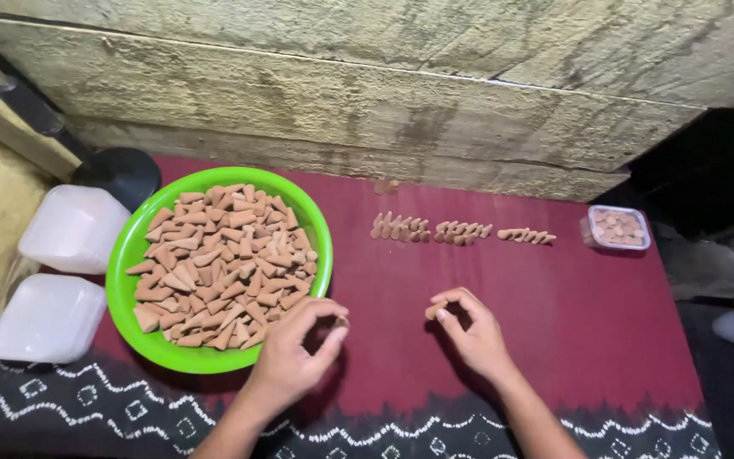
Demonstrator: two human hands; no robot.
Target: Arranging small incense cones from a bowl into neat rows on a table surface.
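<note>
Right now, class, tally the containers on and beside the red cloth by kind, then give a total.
Green bowl, heaped with brown cones: 1
White lidded tubs at the left edge: 2
Small clear tub of cones at the far right: 1
Total: 4

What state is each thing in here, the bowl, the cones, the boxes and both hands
Green bowl: heaped with brown cones.
Cone rows: three short groups lying on the red cloth.
Small clear box: open, filled with cones.
White containers: two, closed.
Left hand: pinching a cone.
Right hand: pinching a cone.
</note>
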